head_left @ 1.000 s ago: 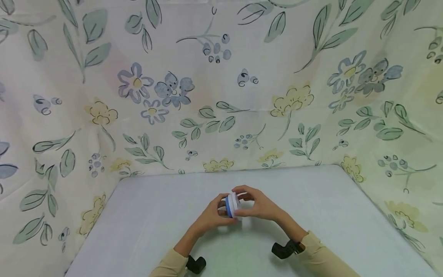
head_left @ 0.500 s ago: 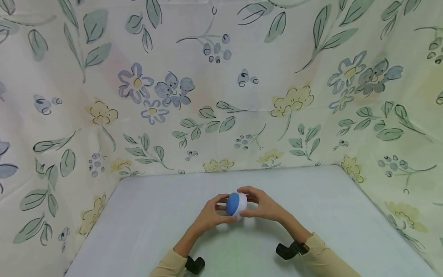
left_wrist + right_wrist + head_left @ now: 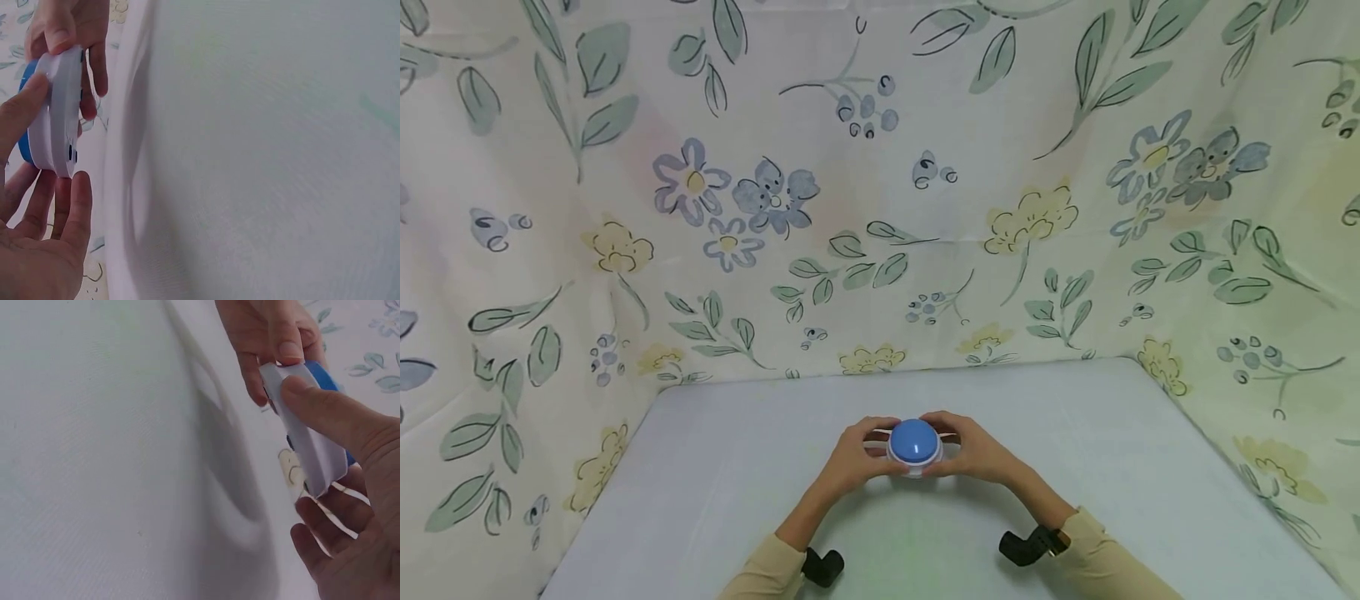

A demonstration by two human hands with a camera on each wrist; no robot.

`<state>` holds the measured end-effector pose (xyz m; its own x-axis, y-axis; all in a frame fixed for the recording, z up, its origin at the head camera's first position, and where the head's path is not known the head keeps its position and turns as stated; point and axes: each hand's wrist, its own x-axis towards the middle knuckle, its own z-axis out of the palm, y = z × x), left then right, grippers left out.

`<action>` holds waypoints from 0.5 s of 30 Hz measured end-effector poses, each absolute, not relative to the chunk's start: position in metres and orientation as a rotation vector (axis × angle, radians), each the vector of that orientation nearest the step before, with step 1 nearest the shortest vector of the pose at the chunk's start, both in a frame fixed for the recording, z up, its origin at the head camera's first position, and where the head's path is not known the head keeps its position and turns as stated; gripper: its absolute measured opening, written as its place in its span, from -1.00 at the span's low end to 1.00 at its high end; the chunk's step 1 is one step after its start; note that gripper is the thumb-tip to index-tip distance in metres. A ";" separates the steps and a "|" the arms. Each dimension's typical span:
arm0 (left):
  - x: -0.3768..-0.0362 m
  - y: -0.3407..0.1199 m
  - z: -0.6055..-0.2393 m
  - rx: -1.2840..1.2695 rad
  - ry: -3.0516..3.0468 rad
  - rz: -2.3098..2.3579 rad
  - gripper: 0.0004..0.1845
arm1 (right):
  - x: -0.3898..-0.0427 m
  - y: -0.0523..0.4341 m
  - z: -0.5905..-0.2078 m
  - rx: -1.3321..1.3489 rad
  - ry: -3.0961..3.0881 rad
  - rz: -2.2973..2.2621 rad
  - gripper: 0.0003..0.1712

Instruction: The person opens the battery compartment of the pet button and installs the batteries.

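A round push button (image 3: 913,440) with a blue domed top and a white base is held between my two hands above the table. Its blue top faces the head camera. My left hand (image 3: 848,460) grips the left side of the base, thumb on the near side and fingers round the far side. On the opposite side my right hand (image 3: 976,450) holds it the same way. Small dark spots show on the underside of the white base (image 3: 57,119) in the left wrist view. In the right wrist view the blue top (image 3: 322,376) is mostly hidden.
A white table (image 3: 737,442) lies under my hands. Floral-patterned cloth (image 3: 865,192) hangs behind it and at both sides. Black wrist cameras (image 3: 823,568) are strapped at both sleeves.
The push button has turned from edge-on, first showing its white base, to blue top facing the head camera. Both hands have kept hold of it; the right hand has shifted slightly rightward.
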<state>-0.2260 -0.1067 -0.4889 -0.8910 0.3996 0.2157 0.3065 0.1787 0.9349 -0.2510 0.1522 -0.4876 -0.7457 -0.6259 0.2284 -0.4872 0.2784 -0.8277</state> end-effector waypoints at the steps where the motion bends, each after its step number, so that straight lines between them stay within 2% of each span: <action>1: -0.227 -0.107 -0.489 0.707 2.346 1.841 -0.27 | -0.251 0.152 -0.489 -1.042 2.406 -1.462 -0.17; 15: -0.236 -0.107 -0.493 0.661 2.427 1.679 -0.33 | -0.253 0.152 -0.487 -0.971 2.389 -1.448 -0.21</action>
<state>-0.2356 -0.1067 -0.4925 -0.8978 0.4148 0.1481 0.2849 0.2904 0.9135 -0.2529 0.1518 -0.4873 -0.7693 -0.6157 0.1704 -0.4360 0.3110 -0.8445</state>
